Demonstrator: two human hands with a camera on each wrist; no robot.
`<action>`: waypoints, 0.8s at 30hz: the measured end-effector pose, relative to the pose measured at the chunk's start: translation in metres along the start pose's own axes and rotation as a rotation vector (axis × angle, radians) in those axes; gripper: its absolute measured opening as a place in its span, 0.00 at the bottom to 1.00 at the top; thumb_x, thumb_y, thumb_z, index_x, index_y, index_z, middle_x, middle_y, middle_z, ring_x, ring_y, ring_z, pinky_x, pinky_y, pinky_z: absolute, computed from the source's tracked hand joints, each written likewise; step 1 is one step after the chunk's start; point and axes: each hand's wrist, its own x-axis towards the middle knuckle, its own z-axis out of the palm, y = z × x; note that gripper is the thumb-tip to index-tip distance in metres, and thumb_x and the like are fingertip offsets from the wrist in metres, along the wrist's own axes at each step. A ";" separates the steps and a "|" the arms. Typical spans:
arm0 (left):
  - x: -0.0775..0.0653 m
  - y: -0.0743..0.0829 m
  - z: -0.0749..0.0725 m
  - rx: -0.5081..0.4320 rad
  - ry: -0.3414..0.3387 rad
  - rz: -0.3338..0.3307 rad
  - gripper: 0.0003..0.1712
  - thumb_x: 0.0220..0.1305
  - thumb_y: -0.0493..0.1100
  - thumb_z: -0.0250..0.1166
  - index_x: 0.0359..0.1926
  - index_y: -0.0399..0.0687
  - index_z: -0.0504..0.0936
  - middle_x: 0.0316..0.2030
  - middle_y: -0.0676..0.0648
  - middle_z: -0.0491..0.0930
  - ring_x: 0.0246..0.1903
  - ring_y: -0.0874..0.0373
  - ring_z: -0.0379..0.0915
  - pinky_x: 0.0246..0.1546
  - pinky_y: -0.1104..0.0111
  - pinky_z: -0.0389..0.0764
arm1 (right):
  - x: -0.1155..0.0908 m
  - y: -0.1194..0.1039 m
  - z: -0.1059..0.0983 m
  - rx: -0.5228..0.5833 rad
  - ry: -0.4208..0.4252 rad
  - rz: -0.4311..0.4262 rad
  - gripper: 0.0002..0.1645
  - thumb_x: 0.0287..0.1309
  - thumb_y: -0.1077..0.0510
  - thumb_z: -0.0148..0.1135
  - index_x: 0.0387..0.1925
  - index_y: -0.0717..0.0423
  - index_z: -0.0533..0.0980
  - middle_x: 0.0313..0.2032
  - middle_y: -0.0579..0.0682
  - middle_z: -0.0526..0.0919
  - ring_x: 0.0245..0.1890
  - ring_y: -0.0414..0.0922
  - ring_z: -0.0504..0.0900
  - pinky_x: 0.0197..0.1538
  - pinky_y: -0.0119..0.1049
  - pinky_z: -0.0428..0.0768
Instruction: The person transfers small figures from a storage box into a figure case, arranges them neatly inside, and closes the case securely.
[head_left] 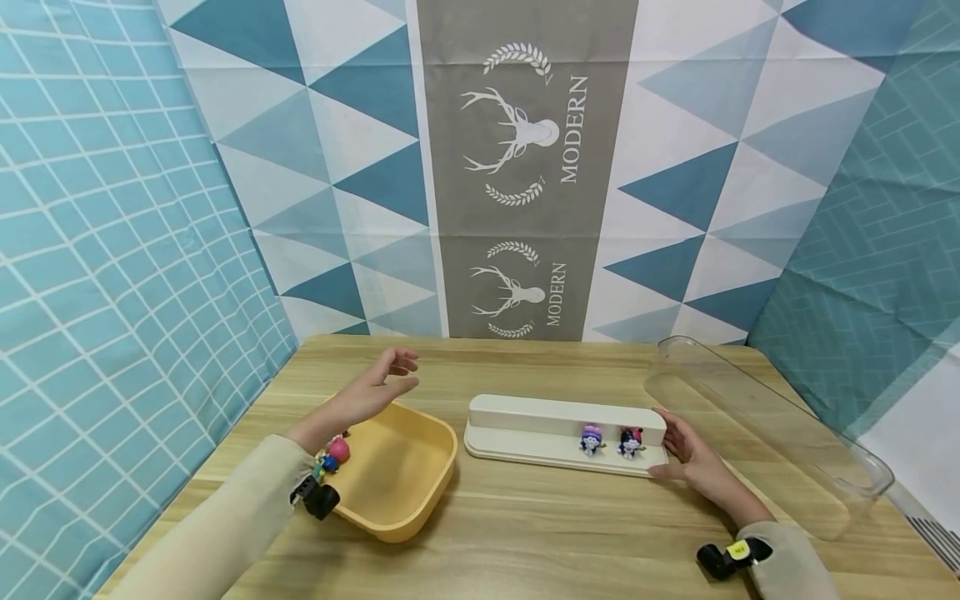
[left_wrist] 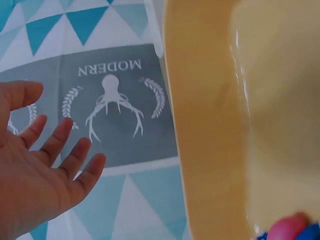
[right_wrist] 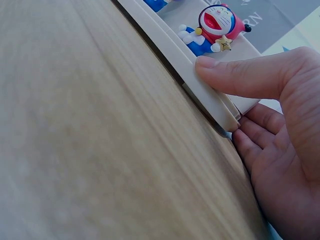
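Observation:
My right hand grips the right end of a white stepped display stand, its thumb over the lower ledge and its fingers behind and under the end. Two small figurines stand on that ledge near the right end: one with purple headwear and, closest to my thumb, one with a red hood. In the right wrist view the red-hooded figurine has an open mouth and a gold star. Above the far left part of a yellow bin, my left hand holds nothing, fingers spread and slightly bent.
Inside the bin's left side lie several colourful figurines, one with a pink ball shape, partly hidden by my left forearm. A long clear plastic cover lies at the table's right. Patterned cloth hangs along the table's back edge.

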 end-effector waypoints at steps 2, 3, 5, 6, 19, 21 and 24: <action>-0.001 -0.001 -0.002 0.089 0.004 0.063 0.24 0.74 0.43 0.55 0.63 0.34 0.63 0.57 0.32 0.69 0.60 0.32 0.63 0.59 0.38 0.66 | 0.000 0.000 0.000 0.000 0.000 0.000 0.59 0.43 0.74 0.74 0.73 0.73 0.49 0.68 0.77 0.55 0.57 0.17 0.62 0.58 0.13 0.60; -0.001 -0.001 -0.003 0.140 0.006 0.098 0.23 0.74 0.41 0.55 0.63 0.33 0.63 0.56 0.32 0.70 0.59 0.32 0.64 0.58 0.38 0.66 | 0.000 0.000 0.000 0.000 -0.001 0.000 0.59 0.44 0.74 0.74 0.73 0.73 0.49 0.68 0.77 0.55 0.57 0.17 0.62 0.58 0.13 0.60; -0.002 -0.003 -0.004 0.290 0.015 0.175 0.22 0.71 0.39 0.57 0.60 0.31 0.66 0.53 0.31 0.72 0.55 0.33 0.67 0.55 0.39 0.68 | 0.000 0.000 0.000 -0.003 0.000 0.000 0.59 0.44 0.74 0.74 0.73 0.73 0.49 0.68 0.77 0.55 0.57 0.17 0.62 0.58 0.13 0.60; -0.003 -0.004 -0.005 0.371 0.019 0.205 0.21 0.70 0.38 0.58 0.59 0.30 0.67 0.52 0.32 0.73 0.54 0.34 0.68 0.54 0.40 0.70 | 0.000 0.000 0.000 -0.004 -0.001 0.000 0.59 0.44 0.74 0.74 0.73 0.73 0.49 0.68 0.77 0.55 0.57 0.16 0.62 0.58 0.13 0.60; -0.010 -0.019 -0.015 0.895 -0.114 0.312 0.22 0.59 0.37 0.71 0.54 0.40 0.75 0.49 0.42 0.75 0.53 0.42 0.69 0.49 0.47 0.75 | 0.001 0.000 0.000 -0.006 -0.001 0.010 0.59 0.44 0.74 0.73 0.73 0.72 0.49 0.69 0.77 0.55 0.57 0.17 0.62 0.58 0.13 0.60; -0.011 -0.022 -0.018 0.977 -0.151 0.333 0.25 0.57 0.40 0.73 0.54 0.41 0.75 0.49 0.43 0.75 0.52 0.43 0.70 0.47 0.49 0.76 | 0.001 0.000 -0.001 -0.007 0.000 0.012 0.59 0.44 0.74 0.73 0.73 0.72 0.49 0.68 0.77 0.56 0.57 0.17 0.62 0.58 0.13 0.60; -0.013 -0.026 -0.022 1.111 -0.198 0.370 0.29 0.53 0.45 0.77 0.54 0.42 0.76 0.49 0.43 0.75 0.50 0.45 0.71 0.44 0.51 0.76 | 0.001 0.001 -0.001 -0.009 0.001 0.012 0.59 0.43 0.73 0.74 0.73 0.72 0.49 0.68 0.77 0.56 0.57 0.17 0.62 0.58 0.13 0.60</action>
